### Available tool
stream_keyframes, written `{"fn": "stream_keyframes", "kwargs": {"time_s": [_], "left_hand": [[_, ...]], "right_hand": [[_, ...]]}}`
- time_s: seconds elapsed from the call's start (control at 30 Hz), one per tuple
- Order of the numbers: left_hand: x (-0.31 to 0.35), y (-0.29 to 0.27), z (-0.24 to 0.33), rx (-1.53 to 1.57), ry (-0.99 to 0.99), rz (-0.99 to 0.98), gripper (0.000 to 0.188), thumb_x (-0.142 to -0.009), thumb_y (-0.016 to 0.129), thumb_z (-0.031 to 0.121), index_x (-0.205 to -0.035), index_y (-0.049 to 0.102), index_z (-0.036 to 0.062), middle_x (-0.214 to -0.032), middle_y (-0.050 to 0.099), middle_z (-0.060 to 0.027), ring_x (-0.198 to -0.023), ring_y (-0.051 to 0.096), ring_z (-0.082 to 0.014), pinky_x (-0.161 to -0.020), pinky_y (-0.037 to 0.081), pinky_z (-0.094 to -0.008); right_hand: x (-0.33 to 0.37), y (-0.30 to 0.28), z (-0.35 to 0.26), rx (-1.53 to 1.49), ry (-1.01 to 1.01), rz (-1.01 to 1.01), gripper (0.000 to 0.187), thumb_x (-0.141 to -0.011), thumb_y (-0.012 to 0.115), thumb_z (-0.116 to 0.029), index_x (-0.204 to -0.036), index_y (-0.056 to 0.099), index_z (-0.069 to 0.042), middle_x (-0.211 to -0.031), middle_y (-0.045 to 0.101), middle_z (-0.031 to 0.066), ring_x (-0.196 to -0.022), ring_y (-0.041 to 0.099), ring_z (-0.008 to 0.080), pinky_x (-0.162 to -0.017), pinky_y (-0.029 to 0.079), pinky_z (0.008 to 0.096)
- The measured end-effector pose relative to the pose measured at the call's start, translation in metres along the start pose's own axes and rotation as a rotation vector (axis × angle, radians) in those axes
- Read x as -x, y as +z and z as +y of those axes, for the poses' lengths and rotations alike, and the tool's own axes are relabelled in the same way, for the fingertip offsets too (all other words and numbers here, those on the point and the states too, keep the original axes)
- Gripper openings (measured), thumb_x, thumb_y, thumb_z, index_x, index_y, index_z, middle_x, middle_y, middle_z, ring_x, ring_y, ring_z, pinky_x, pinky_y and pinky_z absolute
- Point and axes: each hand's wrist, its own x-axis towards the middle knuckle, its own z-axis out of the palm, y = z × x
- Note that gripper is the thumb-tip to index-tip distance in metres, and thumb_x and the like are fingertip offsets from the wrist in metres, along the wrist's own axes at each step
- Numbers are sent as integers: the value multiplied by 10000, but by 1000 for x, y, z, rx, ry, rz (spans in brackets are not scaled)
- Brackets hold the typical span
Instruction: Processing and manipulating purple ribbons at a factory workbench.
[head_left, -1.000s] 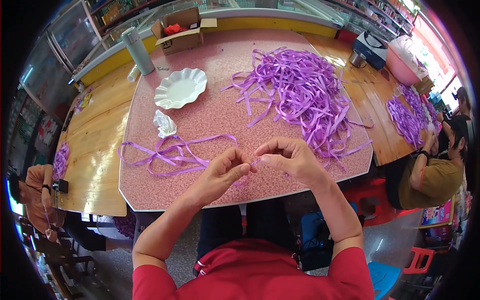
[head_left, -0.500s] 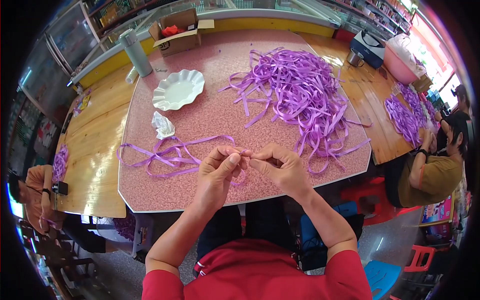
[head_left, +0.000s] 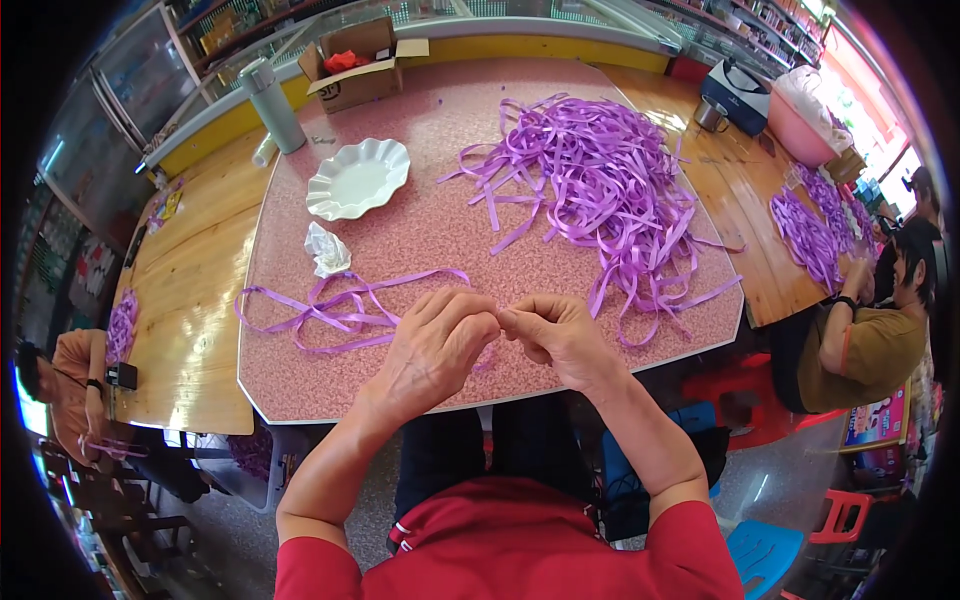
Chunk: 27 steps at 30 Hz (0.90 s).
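Note:
My left hand (head_left: pixel 438 345) has its back turned up and its fingers curled in a pinch, with a loose purple ribbon (head_left: pixel 345 322) running in beneath it from the left. Meeting it fingertip to fingertip, my right hand (head_left: pixel 562 342) pinches thumb against forefinger. The bit of ribbon between the fingertips is mostly hidden by the fingers; a short stretch shows below them. Both hands are just above the near part of the pink speckled table (head_left: pixel 420 235). A large tangled heap of purple ribbons (head_left: pixel 600 185) lies to the far right of them.
A scalloped white plate (head_left: pixel 358 180) and crumpled white tissue (head_left: pixel 327 250) sit on the left. Behind are a pale green flask (head_left: pixel 272 105) and an open cardboard box (head_left: pixel 360 80). Co-workers sit at both sides; a metal mug (head_left: pixel 711 115) stands on the right wooden table.
My left hand has rolled over, so its back now faces up and its fingers cover the ribbon. My right hand stays close to its place, fingers still pinched.

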Motion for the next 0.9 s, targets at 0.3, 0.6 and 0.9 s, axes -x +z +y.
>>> {"fn": "stream_keyframes", "kwargs": {"time_s": [0.3,0.6,0.9], "left_hand": [[23,25,14,431,-417,243,127,-952,630,98,-1016,536,41,-1012,596,-102,-972,593,-233,-836,481,-346],[12,20,14,1566,-978,263,213,-1025,571,267,-1036,584,56,-971,632,-22,-911,596,-119,-861,480,-296],[20,19,16,1363,-957,308,189,-1009,591,203,-1064,650,32,-1025,668,-45,-950,617,-116,-873,483,-282]], "right_hand": [[0,25,22,-242,-127,39,75,-961,636,-120,-964,667,-52,-737,578,-40,-533,409,14,-464,287,189],[-11,23,17,648,-1126,240,201,-796,707,47,-954,659,-66,-853,600,31,-600,537,121,-511,430,246],[-9,9,7,960,-1254,208,335,-700,760,88,-985,679,-68,-878,623,66,-674,625,217,-540,493,312]]}}
